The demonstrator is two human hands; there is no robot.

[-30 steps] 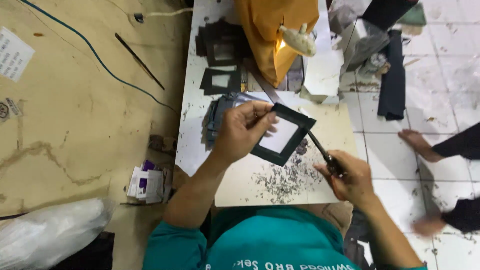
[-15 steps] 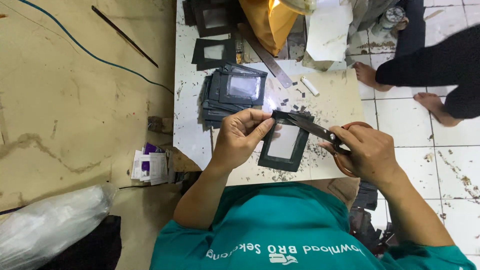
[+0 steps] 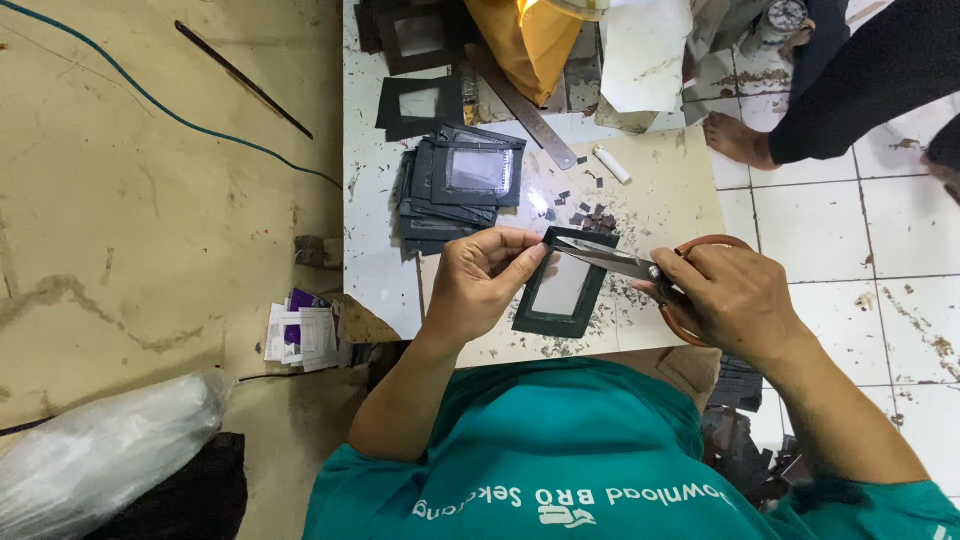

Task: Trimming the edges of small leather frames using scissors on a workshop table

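A black frame-shaped card with a clear window (image 3: pixel 563 290) is pinched at its upper left corner by the left hand (image 3: pixel 485 283), thumb on top and fingers curled beneath. Scissors with reddish-brown handles (image 3: pixel 640 270) are gripped closed-fisted by the right hand (image 3: pixel 735 300), the blades laid across the card's top edge; whether the blades are parted cannot be made out. The card is held above the near edge of a low white board (image 3: pixel 375 260). Most of the scissor handles are hidden by the fingers. One stack of similar black frames (image 3: pixel 460 185) lies on the board, its count unclear. Dark offcuts (image 3: pixel 590 215) are scattered nearby. One metal ruler (image 3: pixel 525 110) lies beyond, partly covered.
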